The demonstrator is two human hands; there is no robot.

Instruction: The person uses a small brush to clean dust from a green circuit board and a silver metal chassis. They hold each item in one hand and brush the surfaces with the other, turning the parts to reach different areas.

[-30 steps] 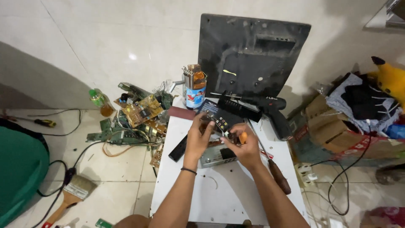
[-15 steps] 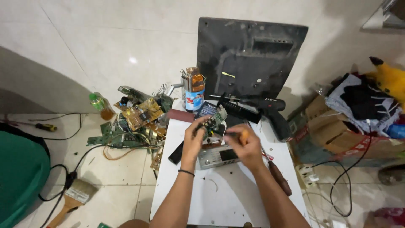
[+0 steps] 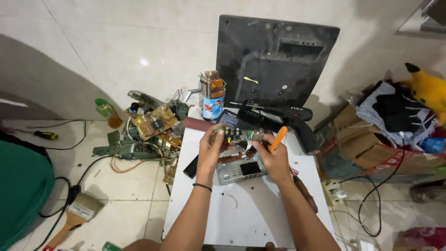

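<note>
My left hand grips the left end of a small circuit board with sockets along its edge, raised above a white table. My right hand holds the board's right end and also clasps an orange-handled screwdriver that points up between its fingers. Under both hands lies a grey metal device panel with a dark display window.
A black flat panel leans on the wall behind a black drill and a tin of tools. Circuit boards and cables litter the floor at left, with a paintbrush. Boxes and clothes pile at right.
Both hands have lifted the small board slightly and turned it so its socket edge faces up. The orange screwdriver now stands more upright in the right hand.
</note>
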